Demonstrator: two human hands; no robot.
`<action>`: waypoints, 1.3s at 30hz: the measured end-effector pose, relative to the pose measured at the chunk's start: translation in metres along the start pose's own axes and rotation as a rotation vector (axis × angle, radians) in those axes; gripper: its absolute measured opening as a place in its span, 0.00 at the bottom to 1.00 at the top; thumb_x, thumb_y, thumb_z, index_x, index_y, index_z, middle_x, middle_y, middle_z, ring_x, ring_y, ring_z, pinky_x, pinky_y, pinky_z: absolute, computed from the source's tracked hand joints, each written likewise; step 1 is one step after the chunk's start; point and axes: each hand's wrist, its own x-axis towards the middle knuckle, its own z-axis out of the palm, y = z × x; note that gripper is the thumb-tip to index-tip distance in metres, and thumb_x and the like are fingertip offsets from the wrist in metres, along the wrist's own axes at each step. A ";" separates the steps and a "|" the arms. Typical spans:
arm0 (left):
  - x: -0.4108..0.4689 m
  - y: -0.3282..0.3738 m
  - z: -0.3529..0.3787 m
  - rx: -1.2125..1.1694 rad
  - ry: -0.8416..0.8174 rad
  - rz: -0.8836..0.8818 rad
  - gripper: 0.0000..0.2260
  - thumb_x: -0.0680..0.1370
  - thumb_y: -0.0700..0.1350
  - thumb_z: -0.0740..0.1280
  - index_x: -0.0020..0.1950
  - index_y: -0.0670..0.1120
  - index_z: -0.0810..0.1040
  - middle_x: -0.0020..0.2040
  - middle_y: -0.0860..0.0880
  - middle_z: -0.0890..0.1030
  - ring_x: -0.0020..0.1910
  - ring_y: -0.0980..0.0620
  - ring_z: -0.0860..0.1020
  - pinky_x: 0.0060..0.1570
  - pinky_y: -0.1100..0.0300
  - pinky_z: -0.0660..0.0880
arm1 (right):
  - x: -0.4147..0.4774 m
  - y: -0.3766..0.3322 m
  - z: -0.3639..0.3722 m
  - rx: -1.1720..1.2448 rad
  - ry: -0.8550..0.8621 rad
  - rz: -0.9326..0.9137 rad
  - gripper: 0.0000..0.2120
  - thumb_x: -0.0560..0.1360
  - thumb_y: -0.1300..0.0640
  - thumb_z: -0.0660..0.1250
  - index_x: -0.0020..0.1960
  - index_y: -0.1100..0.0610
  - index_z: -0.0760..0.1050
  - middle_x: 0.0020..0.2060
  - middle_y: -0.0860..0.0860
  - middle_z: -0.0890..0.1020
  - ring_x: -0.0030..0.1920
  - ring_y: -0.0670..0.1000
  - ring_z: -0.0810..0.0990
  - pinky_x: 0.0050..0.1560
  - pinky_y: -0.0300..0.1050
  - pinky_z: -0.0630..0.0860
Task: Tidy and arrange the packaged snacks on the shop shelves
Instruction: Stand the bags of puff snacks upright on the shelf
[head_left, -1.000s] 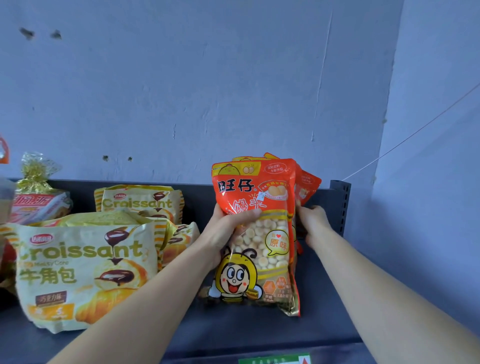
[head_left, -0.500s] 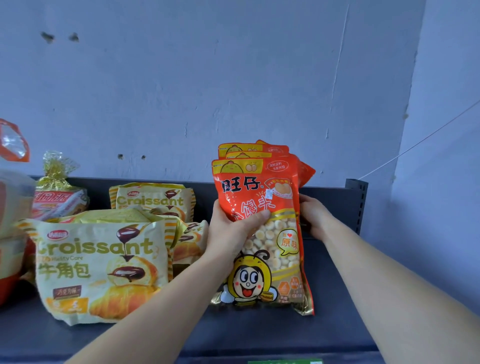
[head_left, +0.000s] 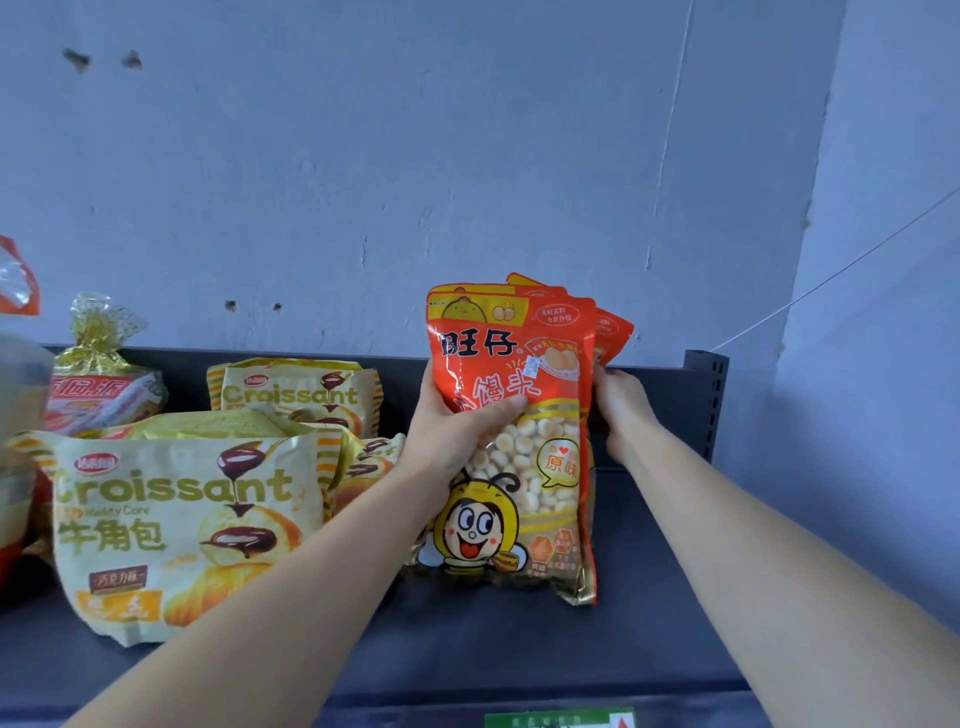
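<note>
Several orange snack bags (head_left: 540, 467) with a bee cartoon stand upright in a stack on the dark shelf (head_left: 519, 639), right of centre. My left hand (head_left: 457, 431) grips the front bag's left edge, thumb across its face. My right hand (head_left: 621, 410) holds the stack's right side from behind; its fingers are hidden by the bags. The rear bags' tops (head_left: 613, 332) fan out to the right.
Yellow croissant bags (head_left: 171, 519) lie and lean at the left, with another croissant bag (head_left: 296, 395) behind. A gold-tied bread bag (head_left: 98, 384) stands at the far left. The shelf's upright post (head_left: 706, 405) marks its right end, next to the wall.
The bags stand slightly more upright and squared together. Both hands keep the same hold. The view has shifted a little.
</note>
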 end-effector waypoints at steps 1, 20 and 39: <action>0.000 -0.002 0.000 -0.005 0.008 -0.001 0.34 0.63 0.44 0.81 0.65 0.53 0.69 0.55 0.49 0.82 0.52 0.48 0.82 0.56 0.48 0.79 | 0.000 -0.004 0.002 0.054 -0.012 0.007 0.16 0.80 0.45 0.59 0.57 0.55 0.76 0.48 0.53 0.84 0.49 0.54 0.83 0.49 0.49 0.78; -0.001 -0.010 0.019 0.150 0.195 0.259 0.31 0.63 0.54 0.80 0.61 0.59 0.69 0.53 0.58 0.80 0.51 0.58 0.80 0.54 0.54 0.78 | -0.009 -0.043 0.003 0.043 -0.121 -0.052 0.33 0.76 0.30 0.47 0.56 0.52 0.80 0.52 0.54 0.85 0.56 0.56 0.82 0.62 0.59 0.74; -0.021 -0.005 -0.002 0.207 -0.125 -0.084 0.48 0.57 0.46 0.82 0.70 0.53 0.59 0.55 0.52 0.78 0.50 0.56 0.78 0.42 0.65 0.75 | -0.036 -0.045 -0.025 -0.194 -0.246 -0.114 0.50 0.56 0.43 0.78 0.73 0.55 0.62 0.68 0.50 0.71 0.67 0.54 0.70 0.64 0.58 0.70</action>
